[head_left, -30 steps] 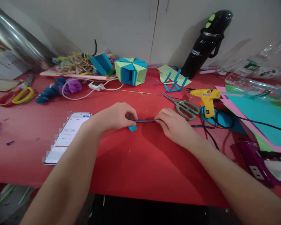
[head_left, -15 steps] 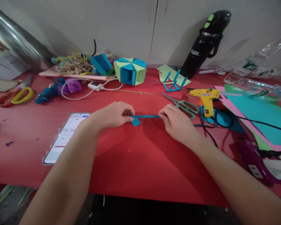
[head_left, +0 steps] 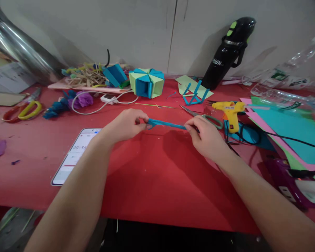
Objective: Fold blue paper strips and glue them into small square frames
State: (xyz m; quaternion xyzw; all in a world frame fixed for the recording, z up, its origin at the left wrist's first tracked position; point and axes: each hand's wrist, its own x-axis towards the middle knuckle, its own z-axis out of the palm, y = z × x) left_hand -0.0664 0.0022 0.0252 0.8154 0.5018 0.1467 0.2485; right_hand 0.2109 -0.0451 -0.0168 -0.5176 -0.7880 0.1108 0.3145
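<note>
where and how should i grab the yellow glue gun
By the handle, probably best with the right hand from the near side: the yellow glue gun lies with its handle pointing toward you and its front end to the left, away from such a grip. A black cable loops beside it, so close around the handle alone.

Blue over red here: a blue strip [head_left: 168, 124] between the left grip [head_left: 128, 124] and the right grip [head_left: 206, 134], above a red tabletop [head_left: 152, 182]! Beyond both grips, a paper wheel [head_left: 157, 86] in alternating blue and pale green. Just past the right grip, scissors [head_left: 217, 123] with grey-green handles; to its right, a bright yellow glue gun [head_left: 230, 113], then sheets [head_left: 291, 127] in turquoise, pink and green. Farther beyond it, a black bottle [head_left: 224, 57], lime-green patches, white lettering!
</note>
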